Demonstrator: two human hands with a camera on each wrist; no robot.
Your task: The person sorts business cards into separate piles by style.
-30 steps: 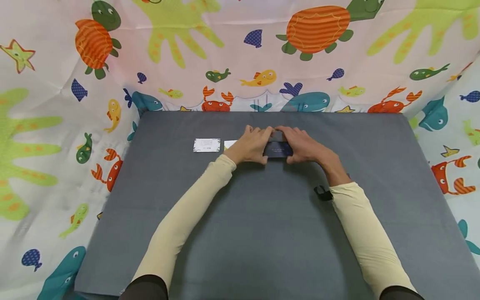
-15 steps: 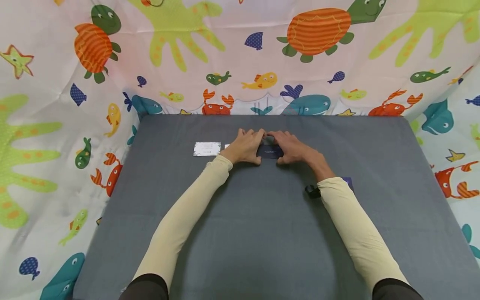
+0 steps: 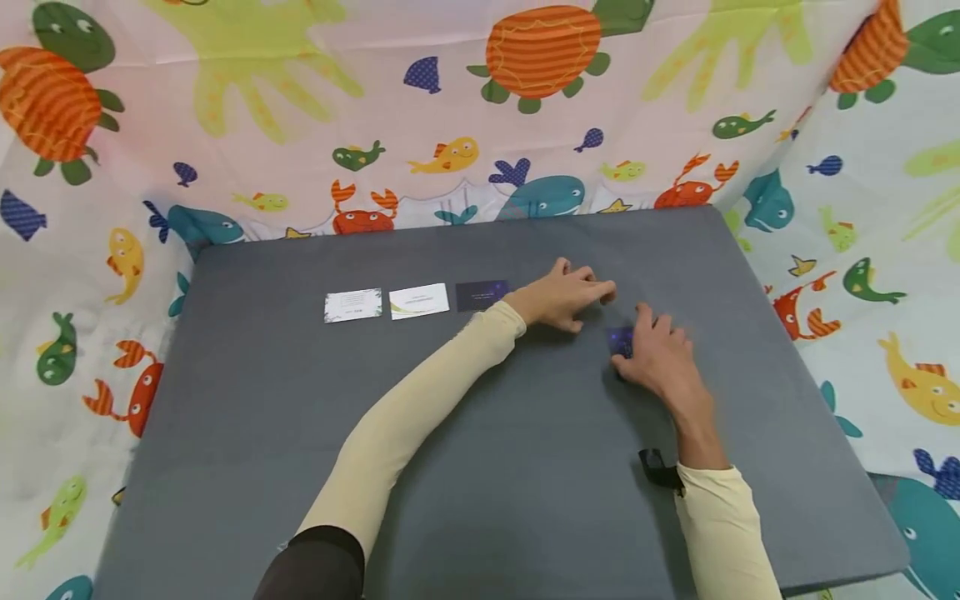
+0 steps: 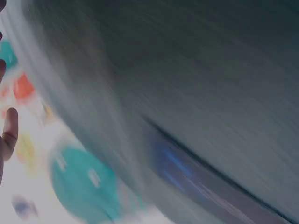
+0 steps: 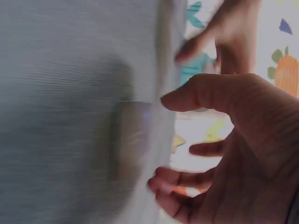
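— Three cards lie in a row toward the far side of the grey worktop [image 3: 450,467]: a white card with a dark border [image 3: 352,305], a white card with a green swoosh [image 3: 419,300] and a dark card [image 3: 482,294]. Where are the hands?

— Right of that row. The left hand [image 3: 566,294] rests on the worktop just past the dark card, its fingers loosely extended and pointing right, holding nothing.

— And the other?

— The right hand [image 3: 660,354] sits nearer the person, its fingers curled over a small blue card [image 3: 620,340] that lies on the worktop at its fingertips. Whether they pinch it or merely touch it cannot be told; both wrist views are blurred.

— What surrounds them?

— A sea-creature patterned cloth [image 3: 465,100] hangs behind and beside the worktop.
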